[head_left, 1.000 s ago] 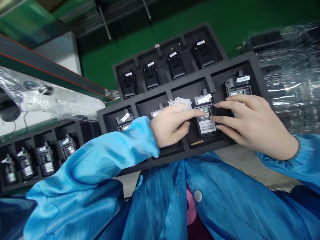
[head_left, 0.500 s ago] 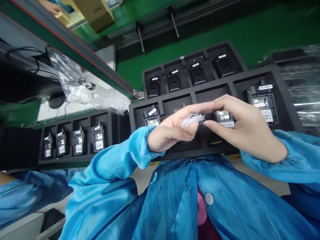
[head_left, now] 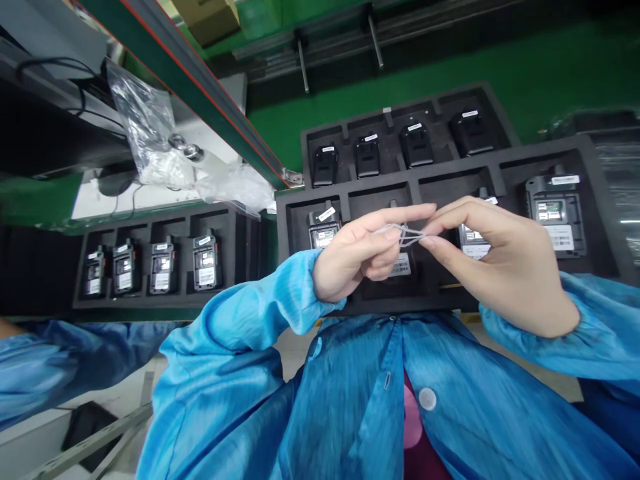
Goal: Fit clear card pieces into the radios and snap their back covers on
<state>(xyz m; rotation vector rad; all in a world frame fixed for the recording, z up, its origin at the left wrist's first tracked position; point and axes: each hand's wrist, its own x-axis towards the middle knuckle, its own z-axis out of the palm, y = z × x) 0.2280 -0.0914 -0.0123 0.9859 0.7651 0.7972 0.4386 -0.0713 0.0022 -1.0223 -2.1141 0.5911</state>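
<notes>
Over the near black foam tray [head_left: 350,303], thin whitish strands [head_left: 413,235] span the short gap between my hands. My left hand [head_left: 357,253] is closed on one end, thumb over curled fingers, with its index finger stretched towards the other hand. At the opposite end, my right hand [head_left: 505,257] pinches the strands between thumb and fingertips. Below lie black handheld devices with open backs and white labels: one device [head_left: 324,227] left of my left hand, one partly hidden under the strands, one behind my right fingers, and another device [head_left: 557,213] further right.
A second foam tray [head_left: 345,127] behind holds several black devices. Another tray [head_left: 150,300] at left holds several more. Clear plastic bags [head_left: 145,127] hang by a metal frame [head_left: 200,87]. A co-worker's blue sleeve [head_left: 75,360] is at far left. Wrapped stacks [head_left: 620,173] stand at right.
The bunched strands in my left hand are now drawn out between both hands, with my right fingertips on them. The view has shifted slightly, so the trays appear further right.
</notes>
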